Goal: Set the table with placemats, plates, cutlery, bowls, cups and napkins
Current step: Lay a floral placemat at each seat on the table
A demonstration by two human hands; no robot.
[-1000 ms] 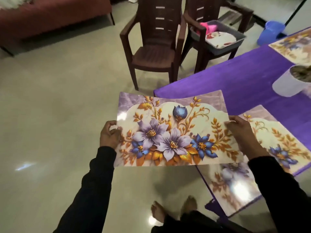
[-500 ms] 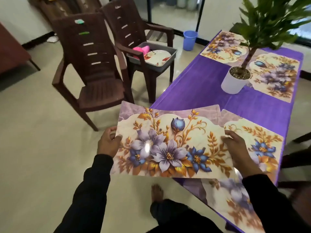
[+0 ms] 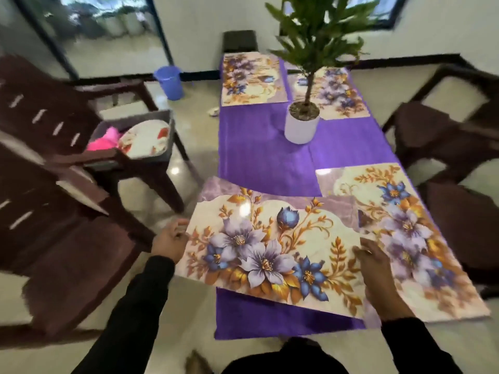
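You have swung round to face the table (image 3: 259, 157) end-on since a second ago, and the mat (image 3: 270, 252) you carry has come from out over the floor to above the near left corner, its right edge overlapping the laid mat (image 3: 399, 211) on the right. Your left hand (image 3: 168, 242) pinches its left edge; your right hand (image 3: 376, 261) grips its right edge from on top. Two more mats (image 3: 251, 79) lie at the far end, so this looks like the fourth and last place. Whether the mat touches the cloth yet is unclear. The plates (image 3: 145, 139) sit in a bin on the left chair; motion blur hides what else is in it.
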